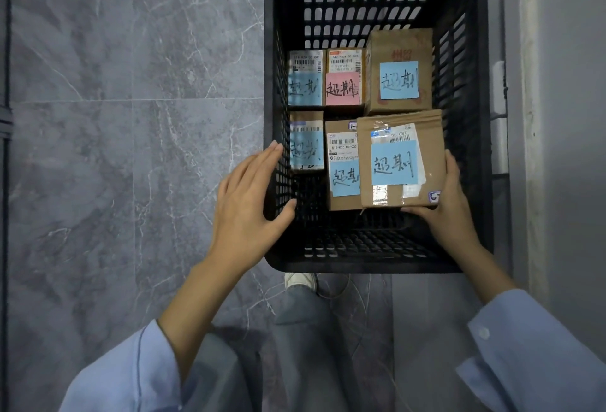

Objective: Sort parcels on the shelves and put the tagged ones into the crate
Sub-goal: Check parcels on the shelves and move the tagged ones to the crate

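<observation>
Six tagged parcels (398, 51) are inside the black crate (360, 15), five with blue notes and one with a pink note (342, 88), and the front-right parcel (398, 162) overlaps its neighbour's edge. My right hand (449, 205) grasps that parcel at its near right corner, while my left hand (242, 195), released with fingers straight, rests against the outside of the crate's left wall. Grey marble floor (131, 116) lies under the crate.

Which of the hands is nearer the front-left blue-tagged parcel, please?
Left. The left hand rests on the crate wall beside the front-left parcel; the right hand grips the front-right parcel.
</observation>
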### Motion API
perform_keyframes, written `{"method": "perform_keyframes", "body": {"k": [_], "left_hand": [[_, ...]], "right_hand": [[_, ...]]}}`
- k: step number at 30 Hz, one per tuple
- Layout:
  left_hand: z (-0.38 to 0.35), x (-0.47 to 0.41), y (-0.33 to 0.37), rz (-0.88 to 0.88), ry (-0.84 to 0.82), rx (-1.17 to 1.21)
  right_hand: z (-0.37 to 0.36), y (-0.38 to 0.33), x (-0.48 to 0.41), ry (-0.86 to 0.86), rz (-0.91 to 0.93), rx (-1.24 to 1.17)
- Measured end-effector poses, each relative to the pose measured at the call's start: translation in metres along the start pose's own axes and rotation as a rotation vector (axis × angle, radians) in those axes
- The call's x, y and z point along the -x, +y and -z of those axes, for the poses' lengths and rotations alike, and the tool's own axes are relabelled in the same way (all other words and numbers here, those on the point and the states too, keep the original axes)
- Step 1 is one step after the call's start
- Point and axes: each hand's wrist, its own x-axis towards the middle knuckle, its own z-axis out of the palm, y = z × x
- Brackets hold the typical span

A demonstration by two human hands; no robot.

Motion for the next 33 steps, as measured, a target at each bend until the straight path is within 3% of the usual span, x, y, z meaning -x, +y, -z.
{"method": "perform_keyframes", "body": {"k": [18,23,26,33], "left_hand": [[-0.015,-0.022,0.026,-0.053,-0.017,0.019],[-0.016,-0.024,0.027,-0.065,-0.025,-0.02],[-0.016,-0.024,0.023,-0.067,-0.026,-0.094],[-0.015,-0.026,0.016,-0.11,-0.008,-0.407]], "right_hand": [[-0.012,0.007,-0.019,-0.088,-0.128,0.066],[-0.022,-0.001,-0.02,-0.046,-0.116,0.342],[-0.02,-0.003,-0.022,-0.021,0.018,0.582],[-0.017,0.001,-0.024,-0.089,0.131,0.746]]}}
